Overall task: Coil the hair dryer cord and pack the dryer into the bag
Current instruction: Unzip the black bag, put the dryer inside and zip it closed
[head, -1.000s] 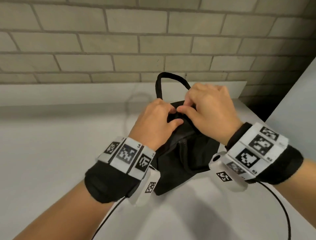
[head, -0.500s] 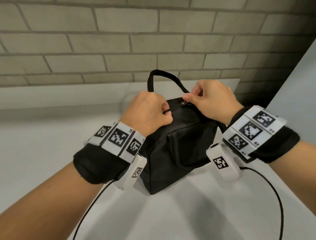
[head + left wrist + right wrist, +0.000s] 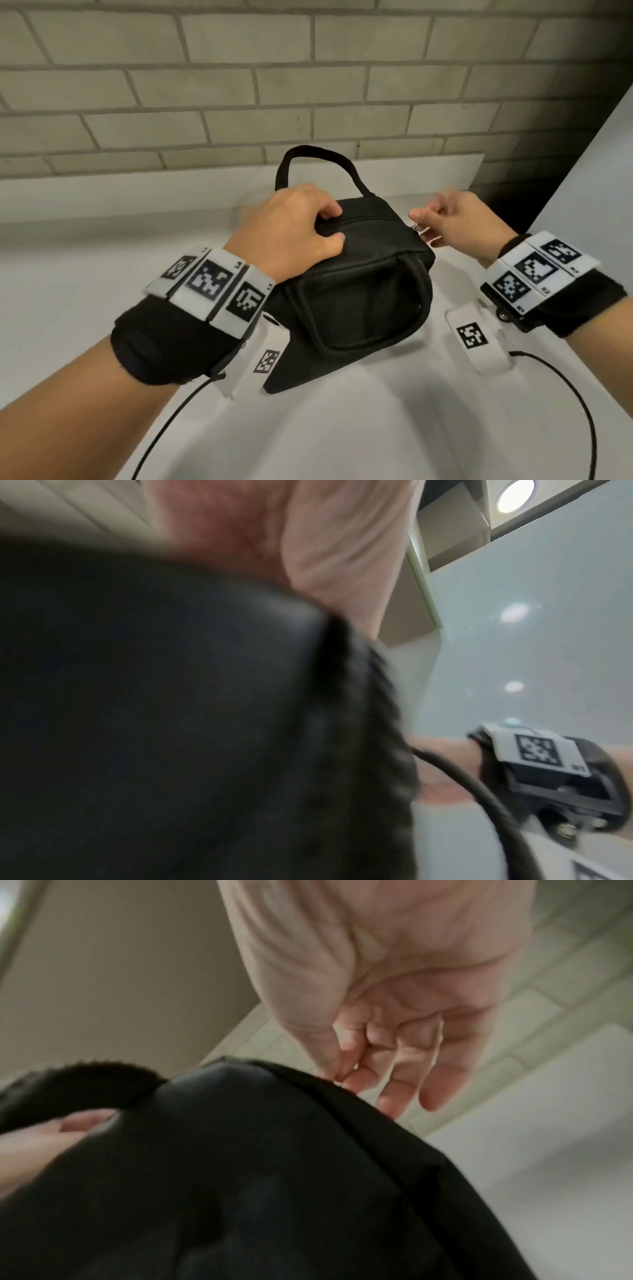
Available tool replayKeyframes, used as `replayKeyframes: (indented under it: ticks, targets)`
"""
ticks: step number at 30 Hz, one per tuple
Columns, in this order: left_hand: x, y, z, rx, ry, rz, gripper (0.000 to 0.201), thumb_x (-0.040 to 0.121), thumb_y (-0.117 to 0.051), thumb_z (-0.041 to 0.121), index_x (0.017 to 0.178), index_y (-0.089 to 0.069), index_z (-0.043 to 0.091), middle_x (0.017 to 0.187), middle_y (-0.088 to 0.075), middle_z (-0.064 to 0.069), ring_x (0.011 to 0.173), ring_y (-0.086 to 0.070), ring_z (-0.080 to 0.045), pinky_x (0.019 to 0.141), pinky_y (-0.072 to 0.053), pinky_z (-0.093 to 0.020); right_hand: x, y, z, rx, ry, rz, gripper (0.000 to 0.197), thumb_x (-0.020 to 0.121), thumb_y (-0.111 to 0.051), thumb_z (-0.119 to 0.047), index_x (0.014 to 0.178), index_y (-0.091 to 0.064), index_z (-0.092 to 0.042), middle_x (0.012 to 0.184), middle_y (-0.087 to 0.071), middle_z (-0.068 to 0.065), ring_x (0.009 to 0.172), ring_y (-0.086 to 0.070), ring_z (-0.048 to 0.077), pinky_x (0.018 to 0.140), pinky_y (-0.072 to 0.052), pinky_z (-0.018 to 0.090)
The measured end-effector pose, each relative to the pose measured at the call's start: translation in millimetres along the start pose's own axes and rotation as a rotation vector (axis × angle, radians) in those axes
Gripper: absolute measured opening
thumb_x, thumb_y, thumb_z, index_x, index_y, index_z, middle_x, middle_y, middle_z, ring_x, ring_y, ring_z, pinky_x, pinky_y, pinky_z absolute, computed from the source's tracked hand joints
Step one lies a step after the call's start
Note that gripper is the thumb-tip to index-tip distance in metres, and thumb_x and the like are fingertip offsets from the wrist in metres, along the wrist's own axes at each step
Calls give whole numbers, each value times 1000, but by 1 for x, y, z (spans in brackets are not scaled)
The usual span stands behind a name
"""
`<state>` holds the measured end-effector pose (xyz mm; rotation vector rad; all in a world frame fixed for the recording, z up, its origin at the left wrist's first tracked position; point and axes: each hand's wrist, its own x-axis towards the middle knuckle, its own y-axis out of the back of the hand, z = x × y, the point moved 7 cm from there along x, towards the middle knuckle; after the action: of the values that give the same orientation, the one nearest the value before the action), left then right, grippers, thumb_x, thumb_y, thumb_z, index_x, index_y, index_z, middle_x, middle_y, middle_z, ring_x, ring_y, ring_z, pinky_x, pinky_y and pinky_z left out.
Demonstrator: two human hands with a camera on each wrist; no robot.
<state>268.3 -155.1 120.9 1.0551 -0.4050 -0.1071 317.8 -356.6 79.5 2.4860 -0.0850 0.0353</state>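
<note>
A small black fabric bag (image 3: 359,274) with a looped carry handle (image 3: 318,161) sits on a white countertop (image 3: 376,428) before a pale brick wall (image 3: 308,85). The left hand (image 3: 291,229) grips the bag's top, fingers curled over the closed zipper line. The right hand (image 3: 459,222) pinches the small metal zipper pull (image 3: 415,226) at the bag's right end, thumb and forefinger together. The hair dryer is out of sight.
</note>
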Motion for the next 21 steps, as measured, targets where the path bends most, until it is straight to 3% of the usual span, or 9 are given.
replayKeyframes:
  ticks: [2,4,8,11,13,16,18,21]
  targets:
    - [9,-12,9,75,-3,-75,50,79,-61,41,123,-52,18,124,-52,2,111,-45,-12,94,-37,-26,-3,1,-14,-60,91,50,26,88,-53,-20,65,-43,-15,66,-57,-1,61,-58,11,64,-47,33]
    - [17,-22,12,145,10,-147,55,79,-61,44,125,-51,16,127,-50,-1,121,-41,-20,100,-37,-34,-6,3,-19,-70,135,88,25,89,-52,-20,66,-43,-16,67,-57,-2,63,-59,11,68,-50,36]
    - [24,-32,11,185,16,-169,20,84,-60,28,94,-66,11,104,-63,-9,98,-58,-26,81,-45,-33,-10,5,-8,49,114,85,23,89,-52,-17,67,-44,-15,66,-57,0,62,-59,13,67,-52,40]
    - [20,-32,17,177,-24,-165,19,86,-56,29,87,-65,12,92,-62,-5,91,-60,-23,77,-46,-31,-10,7,3,175,71,81,22,89,-52,-14,68,-43,-14,67,-57,2,60,-58,14,61,-51,31]
    - [10,-30,28,145,-86,-147,27,84,-54,43,89,-63,19,93,-57,3,94,-56,-17,81,-46,-33,-9,7,11,262,32,71,23,89,-51,-13,68,-43,-13,67,-56,3,56,-58,12,53,-52,23]
    - [-9,-45,51,223,-214,-231,50,75,-54,59,114,-53,28,112,-51,8,107,-45,-13,85,-41,-33,-7,7,20,340,7,73,23,89,-51,-14,67,-43,-14,67,-55,4,48,-59,6,47,-50,16]
    - [-11,-57,60,295,-278,-235,48,81,-55,49,122,-47,26,116,-47,5,110,-42,-15,77,-39,-31,-6,7,21,322,12,72,23,89,-52,-15,67,-44,-14,68,-56,3,55,-58,10,49,-50,17]
    - [-5,-53,59,248,-285,-111,29,90,-48,33,113,-53,17,112,-50,0,107,-46,-18,75,-46,-37,-4,9,24,303,19,86,23,88,-53,-16,66,-45,-14,68,-57,3,60,-57,12,57,-50,24]
